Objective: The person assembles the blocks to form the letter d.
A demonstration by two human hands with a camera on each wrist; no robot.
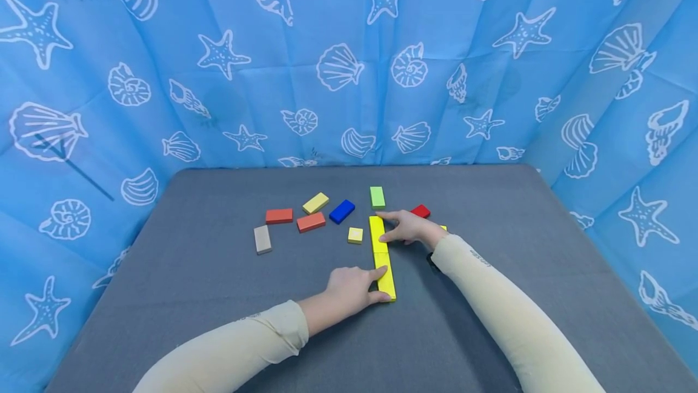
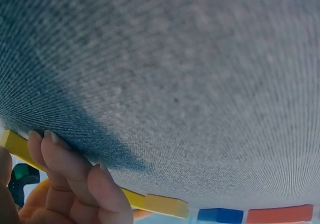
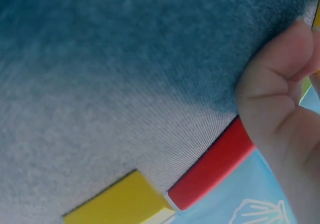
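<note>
Two bright yellow blocks lie end to end in a line on the grey table in the head view. My left hand (image 1: 351, 290) pinches the near yellow block (image 1: 388, 285), thumb by its near end and a finger farther up. On the far yellow block (image 1: 377, 231), my right hand (image 1: 408, 227) has its index finger at the far end and its thumb at the side. Curled fingers of the left hand hide part of the yellow row in the left wrist view. A red block (image 3: 212, 166) lies beyond the right hand in the right wrist view.
Left of the row lie a small pale yellow block (image 1: 355, 235), a blue block (image 1: 342, 212), orange-red blocks (image 1: 279, 216), a longer pale yellow block (image 1: 315, 203) and a beige block (image 1: 263, 240). A green block (image 1: 377, 197) lies beyond the row. Another yellow block (image 3: 120, 201) is near the red one.
</note>
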